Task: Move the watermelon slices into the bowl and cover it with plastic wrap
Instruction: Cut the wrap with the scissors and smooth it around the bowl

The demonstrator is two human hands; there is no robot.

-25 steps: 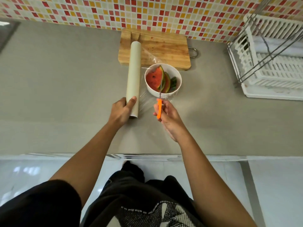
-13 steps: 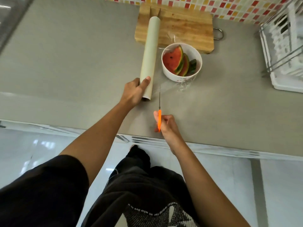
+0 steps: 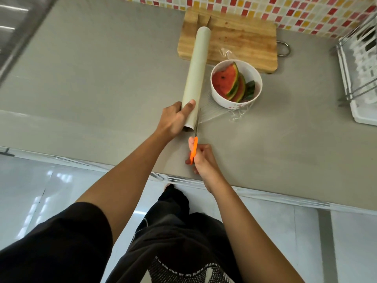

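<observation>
A white bowl (image 3: 256,92) on the grey counter holds watermelon slices (image 3: 225,80) standing on edge. Clear plastic wrap (image 3: 212,114) stretches from the bowl's near-left side to a long beige roll (image 3: 196,72) lying beside it. My left hand (image 3: 174,119) grips the roll's near end. My right hand (image 3: 201,158) holds orange-handled scissors (image 3: 193,149); their blades point away from me and touch the stretched film right beside the roll's end.
A wooden cutting board (image 3: 240,35) lies behind the bowl against the tiled wall. A white dish rack (image 3: 361,64) stands at the right edge. A steel sink edge (image 3: 22,37) shows at the far left. The counter's front edge (image 3: 265,196) runs just below my right hand.
My right hand drew the scissors back from over the bowl toward me, then left, so the blades now meet the film beside the roll. The left hand kept hold of the roll.
</observation>
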